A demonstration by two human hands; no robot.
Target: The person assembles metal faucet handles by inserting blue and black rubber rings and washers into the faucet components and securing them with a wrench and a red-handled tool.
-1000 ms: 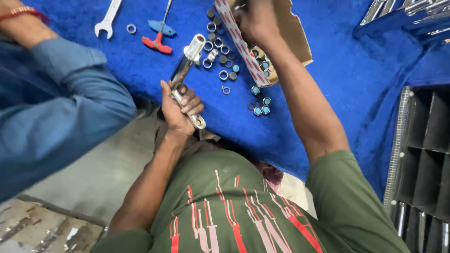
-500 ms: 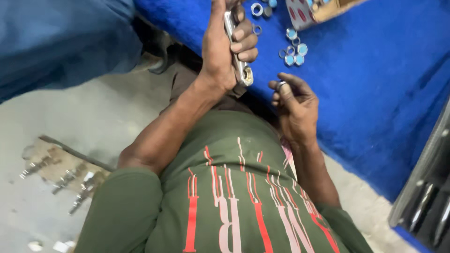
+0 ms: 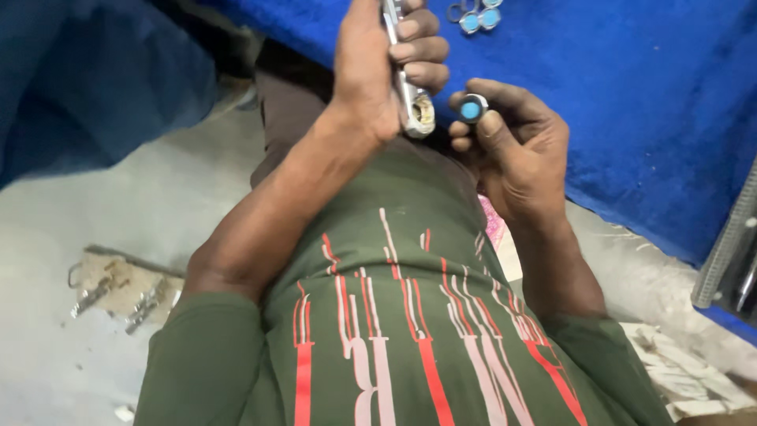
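Observation:
My left hand point(image 3: 386, 67) is closed around a shiny metal tap body point(image 3: 410, 102), held upright with its open end pointing down toward my chest. Just to its right, my right hand point(image 3: 512, 142) pinches a small round metal cap with a blue face point(image 3: 473, 109) between thumb and fingers, close beside the tap's open end but apart from it. Both hands hover over my green shirt at the edge of the blue cloth table point(image 3: 631, 118).
More small blue-faced caps point(image 3: 477, 17) lie on the blue cloth at the top. Another person's blue sleeve point(image 3: 95, 79) fills the upper left. Metal parts point(image 3: 118, 296) lie on the grey floor at left. A metal rack edge point(image 3: 729, 244) stands at right.
My right hand came back from the box on the table with a blue-faced cap and raised it beside the tap's end. My left hand stayed on the tap, now nearer my chest.

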